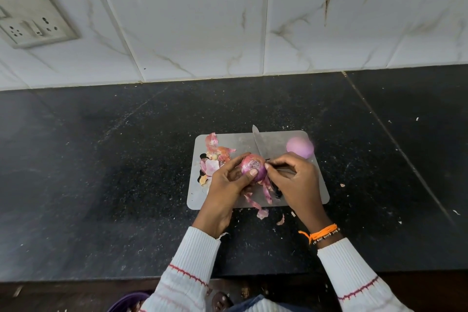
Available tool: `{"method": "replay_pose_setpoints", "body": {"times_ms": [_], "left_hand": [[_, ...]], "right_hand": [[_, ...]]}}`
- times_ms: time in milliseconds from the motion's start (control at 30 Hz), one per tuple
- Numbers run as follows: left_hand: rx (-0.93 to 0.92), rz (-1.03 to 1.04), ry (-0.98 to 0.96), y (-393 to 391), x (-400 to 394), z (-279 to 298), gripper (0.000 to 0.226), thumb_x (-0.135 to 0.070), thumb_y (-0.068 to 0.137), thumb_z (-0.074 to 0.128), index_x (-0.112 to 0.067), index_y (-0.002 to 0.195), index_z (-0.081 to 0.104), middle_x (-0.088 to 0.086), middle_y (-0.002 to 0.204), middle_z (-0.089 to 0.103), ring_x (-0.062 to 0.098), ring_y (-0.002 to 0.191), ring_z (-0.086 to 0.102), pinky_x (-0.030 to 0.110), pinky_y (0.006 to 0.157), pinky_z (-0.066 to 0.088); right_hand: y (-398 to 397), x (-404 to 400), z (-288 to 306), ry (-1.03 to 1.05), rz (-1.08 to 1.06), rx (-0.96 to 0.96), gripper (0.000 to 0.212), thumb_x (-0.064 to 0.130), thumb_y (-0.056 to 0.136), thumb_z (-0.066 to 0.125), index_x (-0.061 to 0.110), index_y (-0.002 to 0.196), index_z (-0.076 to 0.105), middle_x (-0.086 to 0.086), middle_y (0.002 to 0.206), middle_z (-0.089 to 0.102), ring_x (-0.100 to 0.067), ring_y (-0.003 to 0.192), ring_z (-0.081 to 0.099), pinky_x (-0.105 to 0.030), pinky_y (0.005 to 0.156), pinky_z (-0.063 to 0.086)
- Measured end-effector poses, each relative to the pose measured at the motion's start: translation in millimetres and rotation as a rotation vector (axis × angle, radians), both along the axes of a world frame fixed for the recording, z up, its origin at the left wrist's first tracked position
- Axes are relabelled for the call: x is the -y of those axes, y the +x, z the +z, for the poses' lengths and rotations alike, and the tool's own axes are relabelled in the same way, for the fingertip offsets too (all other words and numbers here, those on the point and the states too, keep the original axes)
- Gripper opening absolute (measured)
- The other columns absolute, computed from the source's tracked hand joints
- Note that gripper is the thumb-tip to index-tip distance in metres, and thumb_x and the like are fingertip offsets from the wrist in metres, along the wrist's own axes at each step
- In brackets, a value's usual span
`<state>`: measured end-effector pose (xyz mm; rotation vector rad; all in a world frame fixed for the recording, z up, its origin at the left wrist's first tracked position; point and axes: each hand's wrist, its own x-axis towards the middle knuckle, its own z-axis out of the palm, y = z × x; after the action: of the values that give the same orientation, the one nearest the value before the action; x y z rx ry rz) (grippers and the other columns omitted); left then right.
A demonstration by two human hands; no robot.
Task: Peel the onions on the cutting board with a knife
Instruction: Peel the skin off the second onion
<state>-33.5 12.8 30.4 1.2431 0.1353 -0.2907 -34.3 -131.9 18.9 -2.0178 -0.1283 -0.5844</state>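
Mid-peel on onion 2 — left hand grips the red onion over the cutting board; right hand holds the knife, thumb pinching skin against it. Peeled onion lies just beyond the right hand. Next, likely — strip the hanging skin strips.

The right hand hides the knife handle.
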Motion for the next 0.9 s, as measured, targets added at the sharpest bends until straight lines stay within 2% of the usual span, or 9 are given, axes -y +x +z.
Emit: {"method": "replay_pose_setpoints", "body": {"times_ms": [100,233,433,500,600,700,767,833,900], "left_hand": [[0.010,-0.002,0.039,-1.4,2.0,-1.8,0.038,-0.002,0.083,0.062,-0.015,0.118,0.057,0.009,0.111,0.067,0.023,0.102,0.065,0.032,0.087,0.054],[-0.012,0.000,0.056,-1.8,2.6,-6.5,0.040,-0.003,0.084,0.062,-0.013,0.122,0.056,0.011,0.113,0.066,0.021,0.100,0.065,0.025,0.080,0.056],[-0.031,-0.038,0.030,-3.2,3.3,-4.6,0.038,-0.004,0.086,0.059,-0.015,0.122,0.053,0.003,0.103,0.069,0.009,0.081,0.068,0.021,0.073,0.056],[-0.033,-0.038,0.014,-2.6,2.1,-3.8,0.036,-0.003,0.087,0.058,-0.016,0.120,0.053,0.003,0.099,0.068,0.007,0.073,0.067,0.019,0.069,0.056],[-0.051,-0.038,-0.027,-2.5,1.1,-1.1,0.029,-0.003,0.089,0.054,-0.020,0.112,0.055,0.004,0.090,0.068,0.005,0.062,0.065,0.018,0.060,0.054],[-0.063,-0.038,-0.044,-3.3,3.2,0.9,0.030,-0.002,0.091,0.052,-0.018,0.116,0.054,0.005,0.089,0.068,0.004,0.060,0.065,0.017,0.057,0.053],[-0.066,-0.034,-0.042,-3.5,4.4,1.2,0.033,-0.002,0.090,0.052,-0.015,0.121,0.052,0.006,0.091,0.067,0.004,0.060,0.065,0.017,0.057,0.052],[-0.069,-0.028,-0.044,-3.6,4.8,2.4,0.034,-0.002,0.090,0.053,-0.014,0.122,0.052,0.006,0.090,0.067,0.004,0.059,0.065,0.017,0.056,0.052],[-0.073,-0.027,-0.038,-3.4,4.9,2.5,0.033,-0.002,0.091,0.052,-0.014,0.121,0.052,0.005,0.089,0.067,0.004,0.059,0.065,0.017,0.057,0.053]], "right_hand": [[0.5,1.5,-1.7,-0.014,0.004,-0.015,0.005,0.001,0.075,0.072,0.005,0.077,0.070,-0.005,0.072,0.068,-0.010,0.068,0.064,-0.014,0.063,0.052],[0.0,-0.9,-4.3,-0.025,-0.009,-0.048,0.007,-0.001,0.073,0.072,0.003,0.078,0.070,-0.005,0.073,0.068,-0.005,0.066,0.063,-0.008,0.063,0.050],[0.2,-1.1,-6.8,0.004,-0.071,-0.107,0.011,-0.002,0.074,0.069,0.005,0.084,0.070,0.004,0.073,0.066,0.001,0.063,0.062,-0.005,0.064,0.049],[0.5,0.0,-5.7,0.158,-0.055,-0.199,0.010,0.001,0.079,0.067,0.007,0.086,0.070,0.006,0.074,0.067,0.000,0.071,0.065,-0.010,0.066,0.051],[2.4,-0.1,-6.9,0.424,-0.007,-0.348,0.016,0.003,0.086,0.060,0.017,0.080,0.066,0.000,0.079,0.070,-0.013,0.080,0.069,-0.029,0.073,0.057],[3.8,-0.8,-7.4,0.472,0.005,-0.383,0.022,0.007,0.093,0.050,0.018,0.078,0.061,-0.001,0.078,0.067,-0.021,0.081,0.067,-0.036,0.074,0.057],[2.3,-1.7,-4.8,0.429,0.020,-0.356,0.021,0.014,0.095,0.048,0.018,0.078,0.060,-0.002,0.078,0.065,-0.017,0.082,0.065,-0.030,0.072,0.056],[-0.4,-3.5,-0.7,0.334,0.049,-0.326,0.009,0.020,0.091,0.056,0.018,0.084,0.060,0.001,0.080,0.066,-0.005,0.078,0.064,-0.017,0.067,0.052],[-0.6,-4.9,-0.7,0.256,0.043,-0.304,0.004,0.016,0.088,0.060,0.019,0.087,0.059,0.004,0.081,0.066,-0.003,0.077,0.064,-0.012,0.064,0.050]]}}
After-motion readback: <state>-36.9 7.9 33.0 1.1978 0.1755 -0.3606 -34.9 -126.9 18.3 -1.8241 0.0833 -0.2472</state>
